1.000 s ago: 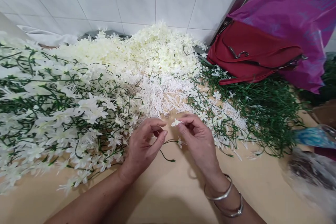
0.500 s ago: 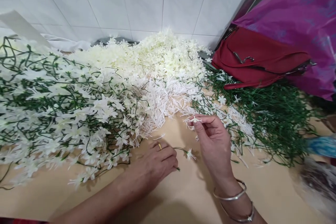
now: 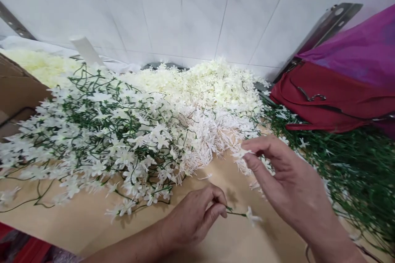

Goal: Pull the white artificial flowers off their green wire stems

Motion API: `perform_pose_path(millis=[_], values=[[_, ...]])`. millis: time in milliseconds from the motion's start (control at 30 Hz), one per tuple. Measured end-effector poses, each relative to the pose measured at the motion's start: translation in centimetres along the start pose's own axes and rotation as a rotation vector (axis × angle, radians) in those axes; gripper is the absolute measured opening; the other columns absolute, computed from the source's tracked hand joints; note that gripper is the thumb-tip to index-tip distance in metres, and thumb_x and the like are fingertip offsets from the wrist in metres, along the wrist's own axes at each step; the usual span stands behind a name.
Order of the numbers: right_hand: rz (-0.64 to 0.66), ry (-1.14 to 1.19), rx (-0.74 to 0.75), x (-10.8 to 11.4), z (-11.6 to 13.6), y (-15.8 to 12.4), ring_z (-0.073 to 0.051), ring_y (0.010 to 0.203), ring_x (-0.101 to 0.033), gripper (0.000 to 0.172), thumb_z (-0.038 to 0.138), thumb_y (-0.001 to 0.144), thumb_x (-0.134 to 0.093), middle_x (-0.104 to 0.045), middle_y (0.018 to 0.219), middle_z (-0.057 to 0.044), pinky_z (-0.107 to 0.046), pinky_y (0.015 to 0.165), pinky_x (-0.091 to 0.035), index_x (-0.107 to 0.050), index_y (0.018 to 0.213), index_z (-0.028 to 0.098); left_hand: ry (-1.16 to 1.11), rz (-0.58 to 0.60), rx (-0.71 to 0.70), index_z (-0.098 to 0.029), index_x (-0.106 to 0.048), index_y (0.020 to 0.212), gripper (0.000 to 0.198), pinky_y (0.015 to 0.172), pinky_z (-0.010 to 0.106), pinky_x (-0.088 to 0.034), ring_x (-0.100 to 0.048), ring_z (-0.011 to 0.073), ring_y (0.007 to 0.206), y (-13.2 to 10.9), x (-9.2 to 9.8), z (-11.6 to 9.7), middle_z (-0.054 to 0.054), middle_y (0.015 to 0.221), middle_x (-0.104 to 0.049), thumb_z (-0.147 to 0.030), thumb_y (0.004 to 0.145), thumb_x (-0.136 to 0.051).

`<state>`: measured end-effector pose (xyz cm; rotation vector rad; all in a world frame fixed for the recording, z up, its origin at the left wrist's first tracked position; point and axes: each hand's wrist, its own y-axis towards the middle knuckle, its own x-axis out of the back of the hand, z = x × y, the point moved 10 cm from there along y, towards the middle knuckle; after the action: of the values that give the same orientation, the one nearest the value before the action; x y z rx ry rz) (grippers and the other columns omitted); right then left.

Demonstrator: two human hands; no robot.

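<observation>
1. Since half a second ago, the left hand has turned from palm-down over a green stem to pinching it; the view has swung too, bringing a cardboard box in at the left edge.
2. Left thumb and forefinger are closed on that stem, which points to the right and ends in a white flower just above or on the tan tabletop — I cannot tell which.
3. Between its thumb and forefinger, the right hand grips a small white blossom, up and to the right of the left hand, well apart from it.
4. Beyond the hands lies a pile of thin white strands, with a heap of cream blossoms behind it, near the tiled wall.
5. Stemmed white flowers spread widely to the left.
6. Green stems mass on the right, under a red bag — purple plastic rises behind that.
</observation>
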<state>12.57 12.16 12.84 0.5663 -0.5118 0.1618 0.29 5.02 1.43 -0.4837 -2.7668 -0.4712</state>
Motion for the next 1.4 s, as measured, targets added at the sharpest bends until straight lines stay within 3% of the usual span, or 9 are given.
perform_pose_path(millis=[133, 233, 367, 600, 867, 1167, 1400], values=[[0.122, 0.049, 0.028, -2.1, -2.2, -0.6, -0.020, 0.070, -0.070, 0.007, 0.026, 0.092, -0.067, -0.074, 0.079, -0.001, -0.029, 0.061, -0.052, -0.072, 0.089, 0.030, -0.225, -0.193, 0.161, -0.021, -0.053, 0.104, 0.017, 0.078, 0.028, -0.051, -0.067, 0.0167, 0.081, 0.0, 1.5, 3.2, 0.005, 0.087, -0.069, -0.036, 0.109, -0.047], [0.033, 0.131, -0.128, -2.6, -5.7, -2.5, -0.018, 0.069, -0.068, 0.004, 0.028, 0.092, -0.070, -0.074, 0.081, -0.001, -0.027, 0.061, -0.051, -0.073, 0.092, 0.028, -0.457, -0.263, 0.228, -0.020, -0.055, 0.105, 0.021, 0.083, 0.029, -0.053, -0.069, 0.0168, 0.087, 0.1, 1.7, 4.9, 0.005, 0.090, -0.069, -0.041, 0.105, -0.060], [0.047, 0.298, -0.301, -3.7, -8.3, -4.3, -0.016, 0.070, -0.062, 0.009, 0.032, 0.094, -0.069, -0.067, 0.077, 0.000, -0.026, 0.063, -0.050, -0.072, 0.092, 0.024, -0.627, -0.322, 0.246, -0.018, -0.060, 0.100, 0.022, 0.082, 0.027, -0.055, -0.071, 0.0150, 0.084, 0.3, 1.8, 5.2, 0.003, 0.087, -0.072, -0.040, 0.101, -0.068], [0.203, 0.343, -0.295, -5.2, -8.0, -4.6, -0.016, 0.080, -0.063, 0.006, 0.027, 0.094, -0.068, -0.068, 0.083, -0.001, -0.028, 0.074, -0.050, -0.070, 0.093, 0.022, -0.668, -0.335, 0.301, -0.017, -0.064, 0.097, 0.022, 0.079, 0.024, -0.057, -0.070, 0.0117, 0.076, 0.4, 2.0, 5.1, 0.000, 0.079, -0.074, -0.038, 0.100, -0.070], [0.285, 0.392, -0.324, -6.0, -8.4, -5.0, -0.015, 0.079, -0.061, 0.009, 0.030, 0.093, -0.070, -0.066, 0.082, 0.000, -0.029, 0.075, -0.048, -0.069, 0.092, 0.021, -0.608, -0.315, 0.303, -0.017, -0.064, 0.097, 0.019, 0.079, 0.023, -0.057, -0.070, 0.0108, 0.077, 0.6, 2.1, 4.6, 0.000, 0.079, -0.074, -0.035, 0.100, -0.069], [0.400, 0.465, -0.427, -8.4, -8.5, -6.3, -0.017, 0.075, -0.063, 0.013, 0.031, 0.096, -0.065, -0.069, 0.081, -0.002, -0.031, 0.073, -0.050, -0.067, 0.091, 0.020, -0.570, -0.273, 0.336, -0.016, -0.067, 0.098, 0.017, 0.079, 0.021, -0.057, -0.073, 0.0108, 0.077, 0.5, 1.6, 4.9, 0.001, 0.080, -0.077, -0.033, 0.100, -0.070], [0.260, 0.417, -0.394, -6.1, -9.6, -5.5, -0.016, 0.082, -0.062, 0.009, 0.030, 0.093, -0.072, -0.067, 0.086, 0.000, -0.029, 0.076, -0.049, -0.069, 0.093, 0.021, -0.649, -0.343, 0.330, -0.017, -0.067, 0.099, 0.012, 0.080, 0.021, -0.060, -0.074, 0.0110, 0.076, 0.5, 2.2, 4.8, 0.000, 0.079, -0.077, -0.028, 0.099, -0.072]])
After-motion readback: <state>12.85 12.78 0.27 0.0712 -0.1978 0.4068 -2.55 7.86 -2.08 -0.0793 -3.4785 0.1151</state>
